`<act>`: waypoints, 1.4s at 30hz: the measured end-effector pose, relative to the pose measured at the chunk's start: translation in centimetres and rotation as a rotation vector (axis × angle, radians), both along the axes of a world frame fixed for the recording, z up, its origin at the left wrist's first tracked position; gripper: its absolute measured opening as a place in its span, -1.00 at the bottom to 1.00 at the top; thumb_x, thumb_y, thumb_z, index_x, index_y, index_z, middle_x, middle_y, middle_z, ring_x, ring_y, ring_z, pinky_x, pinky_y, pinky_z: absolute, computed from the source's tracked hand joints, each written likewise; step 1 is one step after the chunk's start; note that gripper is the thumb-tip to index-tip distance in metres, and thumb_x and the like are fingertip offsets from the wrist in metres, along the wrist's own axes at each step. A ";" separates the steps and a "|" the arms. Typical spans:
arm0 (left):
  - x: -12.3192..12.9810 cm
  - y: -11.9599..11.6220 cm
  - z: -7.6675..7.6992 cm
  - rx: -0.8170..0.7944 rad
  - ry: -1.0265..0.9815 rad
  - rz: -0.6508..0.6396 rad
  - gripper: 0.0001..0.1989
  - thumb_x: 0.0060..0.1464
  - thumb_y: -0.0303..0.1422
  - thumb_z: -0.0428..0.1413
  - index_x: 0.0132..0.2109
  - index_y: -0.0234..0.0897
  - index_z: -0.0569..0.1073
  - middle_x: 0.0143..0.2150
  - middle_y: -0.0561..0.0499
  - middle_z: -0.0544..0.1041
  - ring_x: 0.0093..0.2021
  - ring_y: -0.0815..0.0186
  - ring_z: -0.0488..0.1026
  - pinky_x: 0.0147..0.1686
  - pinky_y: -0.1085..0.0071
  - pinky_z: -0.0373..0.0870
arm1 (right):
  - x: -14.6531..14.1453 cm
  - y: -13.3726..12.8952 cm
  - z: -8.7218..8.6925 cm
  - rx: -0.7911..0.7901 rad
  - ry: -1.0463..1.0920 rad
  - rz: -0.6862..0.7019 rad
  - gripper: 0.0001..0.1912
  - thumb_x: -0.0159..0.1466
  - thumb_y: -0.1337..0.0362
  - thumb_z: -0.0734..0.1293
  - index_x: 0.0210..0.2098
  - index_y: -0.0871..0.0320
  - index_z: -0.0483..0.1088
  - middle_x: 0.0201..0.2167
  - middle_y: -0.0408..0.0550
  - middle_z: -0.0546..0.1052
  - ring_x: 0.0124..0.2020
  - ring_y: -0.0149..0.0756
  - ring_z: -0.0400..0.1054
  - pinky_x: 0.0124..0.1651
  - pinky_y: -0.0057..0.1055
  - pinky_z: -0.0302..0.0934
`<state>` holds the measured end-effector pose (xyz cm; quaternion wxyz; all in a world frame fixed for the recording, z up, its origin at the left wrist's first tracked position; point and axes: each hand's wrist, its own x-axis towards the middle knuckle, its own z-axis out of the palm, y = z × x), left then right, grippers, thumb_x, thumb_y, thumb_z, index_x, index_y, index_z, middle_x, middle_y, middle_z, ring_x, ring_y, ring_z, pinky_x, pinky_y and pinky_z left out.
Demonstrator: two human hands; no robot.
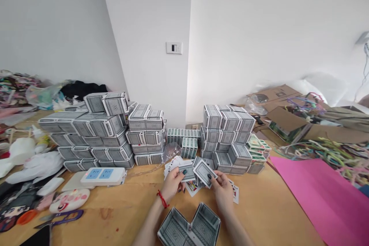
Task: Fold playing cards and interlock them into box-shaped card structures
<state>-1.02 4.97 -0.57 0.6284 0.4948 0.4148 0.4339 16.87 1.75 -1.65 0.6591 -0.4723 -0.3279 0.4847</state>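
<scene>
My left hand (173, 183), with a red string bracelet at the wrist, pinches a grey-backed playing card (187, 173) between thumb and fingers. In my right hand (222, 189) is another playing card (203, 173), tilted, its patterned back facing up. The two cards are close together over a loose pile of playing cards (192, 189), some face up. Part of that pile is hidden by my hands. Nearer to me, between my forearms, sits an open V-shaped box (188, 227) built from cards, cut off by the bottom edge.
Stacked card-built blocks stand at the left (98, 138) and right (227, 134). Green card packs (189, 147) are between them. A power strip (103, 176), purple-handled scissors (66, 217) and clutter lie left. Pink paper (325, 196) and a cardboard box (294, 125) are right.
</scene>
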 end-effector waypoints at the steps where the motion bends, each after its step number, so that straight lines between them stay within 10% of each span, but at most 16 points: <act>1: 0.0 0.0 0.1 -0.005 -0.002 0.005 -0.74 -0.09 -0.19 0.04 -0.37 -0.33 0.30 -0.59 0.07 0.45 -0.76 0.53 0.20 -0.77 0.58 -0.07 | 0.0 0.0 0.0 -0.001 0.009 -0.008 -0.65 -0.11 0.14 0.40 -0.39 0.15 0.27 -0.56 -0.16 0.44 -0.61 -0.39 0.28 -0.57 -0.49 0.21; 42: -0.1 -0.4 0.5 0.022 0.116 0.102 -0.72 -0.12 -0.16 0.05 -0.55 -0.29 0.26 -0.77 0.17 0.24 -0.75 0.49 0.14 -0.70 0.55 -0.05 | 0.5 -0.3 0.5 -0.004 -0.351 -0.081 -0.74 -0.07 0.21 0.28 -0.42 0.16 0.50 -0.44 -0.06 0.52 -0.41 -0.21 0.33 -0.40 -0.39 0.18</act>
